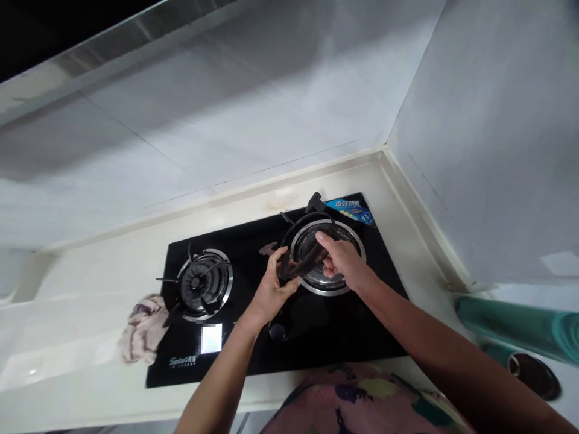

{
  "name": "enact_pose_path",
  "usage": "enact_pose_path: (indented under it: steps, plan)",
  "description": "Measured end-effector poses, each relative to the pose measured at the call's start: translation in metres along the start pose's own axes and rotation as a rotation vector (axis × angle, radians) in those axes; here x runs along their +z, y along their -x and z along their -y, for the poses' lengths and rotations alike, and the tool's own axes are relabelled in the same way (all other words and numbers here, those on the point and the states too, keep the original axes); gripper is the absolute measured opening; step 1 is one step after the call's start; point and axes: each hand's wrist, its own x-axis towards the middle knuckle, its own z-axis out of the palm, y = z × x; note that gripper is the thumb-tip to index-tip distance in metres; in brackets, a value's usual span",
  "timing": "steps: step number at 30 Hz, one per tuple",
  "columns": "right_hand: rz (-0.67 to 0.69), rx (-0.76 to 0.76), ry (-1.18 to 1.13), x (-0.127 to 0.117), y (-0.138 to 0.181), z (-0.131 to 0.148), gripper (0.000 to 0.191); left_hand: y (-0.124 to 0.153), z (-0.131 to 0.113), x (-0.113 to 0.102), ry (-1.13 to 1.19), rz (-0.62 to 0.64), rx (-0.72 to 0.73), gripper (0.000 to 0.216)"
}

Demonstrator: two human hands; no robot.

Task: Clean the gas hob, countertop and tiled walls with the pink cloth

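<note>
A black glass gas hob point(253, 241) lies on a pale counter. Both my hands are over its right burner point(332, 283). My left hand point(271, 289) is closed around the near-left side of the black pan support point(310, 220), which is tilted up off the burner ring. My right hand point(341, 259) grips the same pan support from the right, fingers curled over one of its arms. The left burner point(205, 283) still has its own pan support lying flat on it.
A crumpled cloth point(142, 328) lies at the hob's left edge. A control knob point(277, 331) sits at the hob's front. Tiled walls point(488, 120) meet in a corner behind the hob. A teal roll point(520, 325) and a round dark lid point(534, 374) lie at right.
</note>
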Motion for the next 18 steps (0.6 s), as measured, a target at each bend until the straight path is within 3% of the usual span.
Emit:
enact_pose_path:
  steps: [6, 11, 14, 18]
  plan:
    - [0.01, 0.031, -0.025, 0.0, -0.001, 0.007, 0.063, 0.001, 0.009, 0.007, 0.04, -0.064, 0.035, 0.067]
    - [-0.025, 0.051, -0.037, -0.007, 0.002, 0.006, 0.062, -0.001, 0.014, 0.016, -0.004, 0.002, 0.067, 0.05]
    - [0.033, 0.013, -0.042, -0.02, 0.004, -0.01, 0.064, 0.002, 0.021, 0.028, -0.136, -0.022, 0.11, 0.042]
    - [0.073, 0.043, -0.062, -0.042, 0.009, -0.052, 0.065, 0.012, 0.03, 0.054, -0.334, -0.01, 0.137, 0.032]
